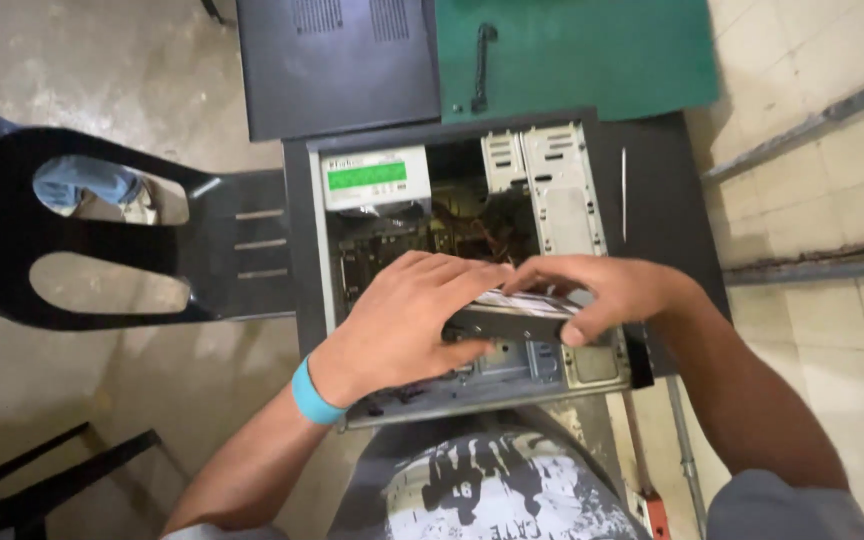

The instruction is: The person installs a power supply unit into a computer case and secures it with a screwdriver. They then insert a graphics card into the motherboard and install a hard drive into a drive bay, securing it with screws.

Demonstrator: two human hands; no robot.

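Grey metal drive unit (517, 318), rigid, likely dense, edges probably sharp (circuitry fragile): held over open computer case (304, 250). Left hand (402, 320) curled round near edge; right hand (602, 295) clamps far end. Best gripped by its sides.

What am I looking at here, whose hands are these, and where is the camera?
The camera sits on a person's head and looks down, so these are that person's own bare hands. No robot is involved. Below them an open computer case lies on its side on a dark table. The left hand, with a blue wristband, and the right hand together grip a flat rectangular drive over the case. A power supply sits inside. A black side panel and a green board lie beyond.
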